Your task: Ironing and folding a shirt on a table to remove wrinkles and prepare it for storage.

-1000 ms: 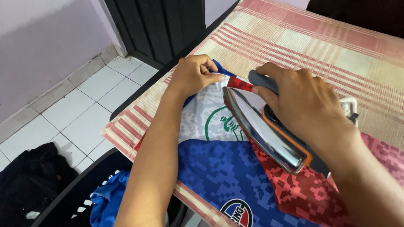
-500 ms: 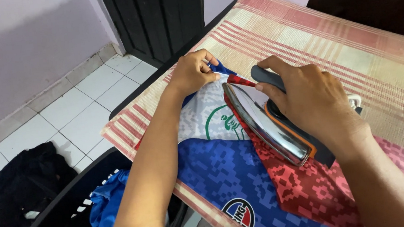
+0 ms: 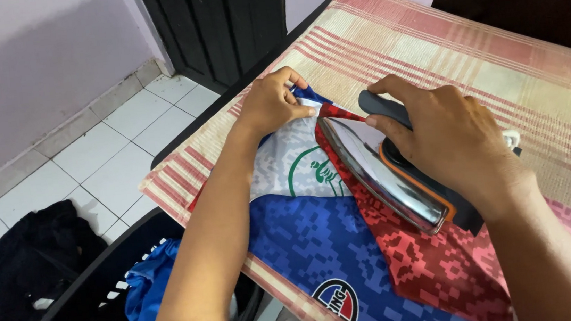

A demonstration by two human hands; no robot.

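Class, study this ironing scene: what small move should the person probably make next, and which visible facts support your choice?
Probably lower the iron flat onto the jersey. The right hand holds it tilted on its edge, the shiny soleplate facing the left hand, which pinches the jersey's corner taut on the striped cloth. The fabric looks held ready, yet the plate is not pressing on it.

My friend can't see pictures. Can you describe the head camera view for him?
A right hand tilts an iron over a blue, red and white shirt on a striped table cloth, while the left hand pinches the shirt's edge.
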